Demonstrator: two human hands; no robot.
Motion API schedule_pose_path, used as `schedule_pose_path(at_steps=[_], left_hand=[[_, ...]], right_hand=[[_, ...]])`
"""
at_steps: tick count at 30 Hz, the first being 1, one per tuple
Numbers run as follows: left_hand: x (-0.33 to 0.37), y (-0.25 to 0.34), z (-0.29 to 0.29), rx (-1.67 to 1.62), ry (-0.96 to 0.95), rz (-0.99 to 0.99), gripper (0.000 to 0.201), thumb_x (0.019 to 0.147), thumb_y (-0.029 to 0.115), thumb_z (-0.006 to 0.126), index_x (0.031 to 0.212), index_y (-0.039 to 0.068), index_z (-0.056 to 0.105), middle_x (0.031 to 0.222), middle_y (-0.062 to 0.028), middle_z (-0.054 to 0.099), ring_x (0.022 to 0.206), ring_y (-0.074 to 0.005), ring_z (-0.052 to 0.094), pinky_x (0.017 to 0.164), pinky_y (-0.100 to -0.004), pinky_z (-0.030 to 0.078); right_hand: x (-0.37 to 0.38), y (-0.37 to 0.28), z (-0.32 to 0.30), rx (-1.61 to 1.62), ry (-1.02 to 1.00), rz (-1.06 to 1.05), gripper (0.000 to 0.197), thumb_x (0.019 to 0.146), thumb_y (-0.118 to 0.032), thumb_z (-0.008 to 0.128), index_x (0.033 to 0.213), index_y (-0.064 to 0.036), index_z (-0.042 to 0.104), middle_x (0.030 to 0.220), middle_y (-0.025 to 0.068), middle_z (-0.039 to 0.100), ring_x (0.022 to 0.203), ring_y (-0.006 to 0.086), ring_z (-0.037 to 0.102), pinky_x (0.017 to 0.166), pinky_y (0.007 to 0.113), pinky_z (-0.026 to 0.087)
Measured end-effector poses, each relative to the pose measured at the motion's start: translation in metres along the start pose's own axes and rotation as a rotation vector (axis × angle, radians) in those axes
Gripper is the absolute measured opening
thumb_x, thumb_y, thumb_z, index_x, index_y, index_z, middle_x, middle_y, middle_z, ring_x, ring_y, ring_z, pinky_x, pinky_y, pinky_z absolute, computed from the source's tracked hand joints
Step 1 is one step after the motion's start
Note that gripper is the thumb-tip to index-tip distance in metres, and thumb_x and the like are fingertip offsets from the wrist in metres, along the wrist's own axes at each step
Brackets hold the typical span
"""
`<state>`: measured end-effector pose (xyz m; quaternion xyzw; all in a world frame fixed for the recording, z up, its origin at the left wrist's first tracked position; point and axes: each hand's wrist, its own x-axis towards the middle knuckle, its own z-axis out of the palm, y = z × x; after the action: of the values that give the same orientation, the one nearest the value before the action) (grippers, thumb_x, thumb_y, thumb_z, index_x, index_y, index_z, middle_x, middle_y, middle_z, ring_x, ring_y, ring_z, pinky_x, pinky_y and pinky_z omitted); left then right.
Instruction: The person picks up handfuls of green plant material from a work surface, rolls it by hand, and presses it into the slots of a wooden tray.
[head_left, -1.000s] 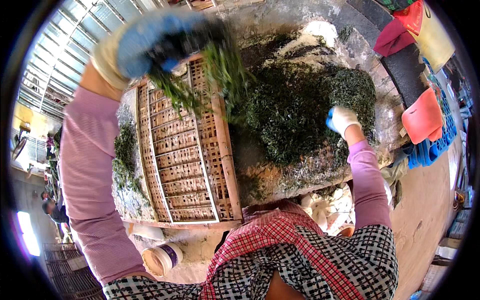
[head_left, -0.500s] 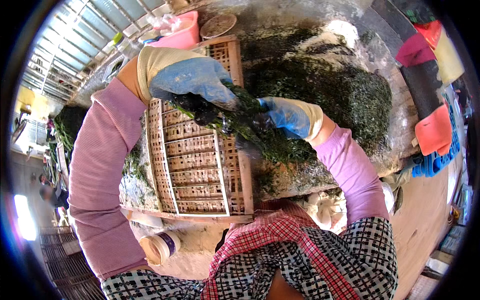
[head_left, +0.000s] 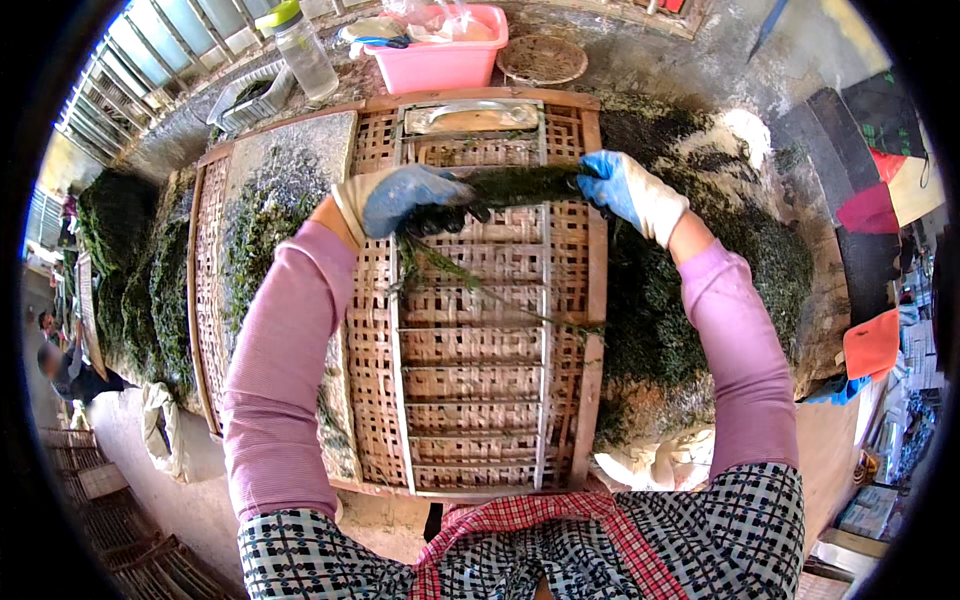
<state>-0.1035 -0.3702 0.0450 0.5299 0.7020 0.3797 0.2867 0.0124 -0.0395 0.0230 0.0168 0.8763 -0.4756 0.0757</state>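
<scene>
A bundle of dark green, seaweed-like strands (head_left: 525, 186) is stretched between my gloved hands above the far part of a woven bamboo tray (head_left: 575, 270). My left hand (head_left: 410, 198) is closed around the bundle's left end, with loose strands hanging below it. My right hand (head_left: 632, 195) grips the other end near the tray's right edge. Under the bundle, a narrow metal frame with crossbars (head_left: 545, 350) lies on the tray. A large heap of the same dark green strands (head_left: 680, 320) sits just right of the tray.
Left of the tray lies a pale board with green bits (head_left: 275, 190). Along the back stand a pink basin (head_left: 440, 65), a bottle with a green lid (head_left: 305, 60), a grey basket (head_left: 250, 100) and a round woven basket (head_left: 542, 62). More green heaps (head_left: 120, 240) and a person (head_left: 75, 370) are far left.
My hands have moved from the heap's edge to over the tray and spread apart, drawing the strands into a straight bundle. The view has shifted, showing more of the left side.
</scene>
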Motion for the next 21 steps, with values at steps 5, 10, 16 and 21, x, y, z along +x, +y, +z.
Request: schedule_pose_path(at_steps=[5,10,16,21], left_hand=[[-0.027,-0.014,-0.084,-0.283,0.208,-0.452,0.035,0.094,0.028,0.062,0.113,-0.001,0.066,0.099,-0.0090,0.070,0.086,-0.0151,0.068,0.077,-0.0268,0.057],[-0.067,-0.088,-0.160,-0.182,0.213,-0.652,0.029,0.092,0.024,0.067,0.108,0.000,0.067,0.084,-0.0081,0.070,0.073,-0.0144,0.064,0.065,-0.0302,0.053],[-0.034,-0.095,-0.074,0.824,0.726,-0.830,0.049,0.089,0.027,0.069,0.132,0.007,0.057,0.115,-0.0184,0.067,0.092,-0.0295,0.069,0.084,-0.0399,0.057],[0.040,-0.088,0.018,1.000,0.346,-0.475,0.078,0.094,0.057,0.046,0.150,0.004,0.037,0.155,-0.0166,0.039,0.147,-0.0293,0.030,0.124,-0.0404,0.011]], right_hand=[[0.080,-0.033,0.019,-0.132,0.079,-0.034,0.023,0.095,-0.017,0.064,0.109,0.0015,0.065,0.080,0.0006,0.062,0.070,0.0111,0.049,0.065,0.031,0.047],[0.147,-0.014,0.054,-0.285,0.108,0.038,0.037,0.093,-0.021,0.066,0.123,-0.0004,0.062,0.109,0.0134,0.068,0.096,0.0220,0.061,0.084,0.034,0.049],[0.153,-0.023,0.079,-0.647,0.099,0.148,0.041,0.092,-0.037,0.065,0.109,-0.0006,0.068,0.108,0.0216,0.070,0.102,0.0370,0.067,0.092,0.045,0.051],[0.170,0.061,0.045,-0.178,0.140,0.149,0.033,0.094,-0.021,0.066,0.114,0.0054,0.063,0.106,0.0178,0.067,0.091,0.0268,0.062,0.085,0.038,0.049]])
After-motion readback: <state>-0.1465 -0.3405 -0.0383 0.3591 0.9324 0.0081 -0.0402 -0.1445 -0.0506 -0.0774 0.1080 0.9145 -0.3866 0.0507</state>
